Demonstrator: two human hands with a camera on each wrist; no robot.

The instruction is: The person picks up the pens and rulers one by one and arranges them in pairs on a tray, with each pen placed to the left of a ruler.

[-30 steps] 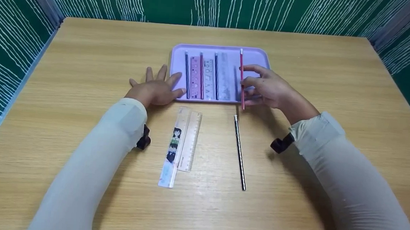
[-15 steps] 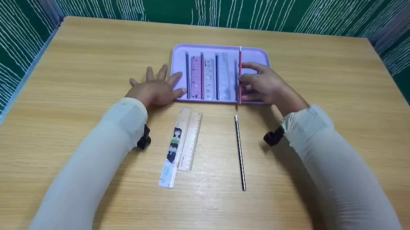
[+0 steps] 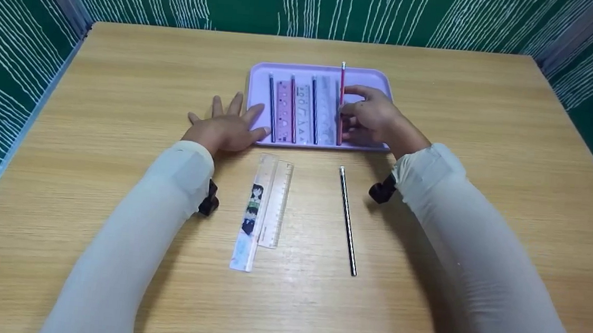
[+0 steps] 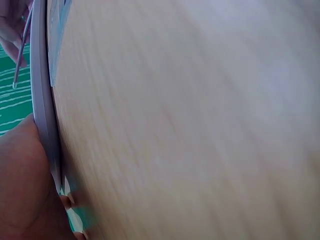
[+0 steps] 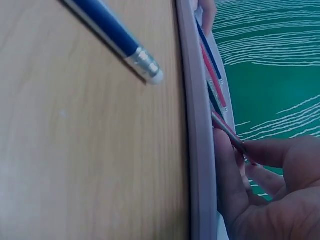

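A red pencil [image 3: 343, 77] with a white eraser end is pinched between the thumb and fingers of my right hand [image 3: 372, 114], over the right part of a lilac tray [image 3: 369, 78]. Its eraser end reaches past the tray's far rim. My left hand [image 3: 228, 129] lies with fingers spread at the tray's left front corner, thumb and forefinger over the rim. Inside the tray, from left, lie a dark pencil [image 3: 272, 109], a pink stencil ruler [image 3: 282, 112], a red pencil [image 3: 293, 110], a clear stencil ruler [image 3: 302, 114], another dark pencil [image 3: 314, 112] and a wide clear ruler [image 3: 326, 110].
On the wooden table [image 3: 160, 283] in front of the tray lie a ruler with cartoon figures [image 3: 250, 216], a clear ruler [image 3: 275, 207] overlapping it, and a dark patterned pencil [image 3: 348, 221]. Green walls with white streaks [image 3: 256, 4] stand behind and beside the table.
My right hand has moved left with the red pencil, bringing it from the tray's right front edge to beside the wide clear ruler. The left hand has stayed in place.
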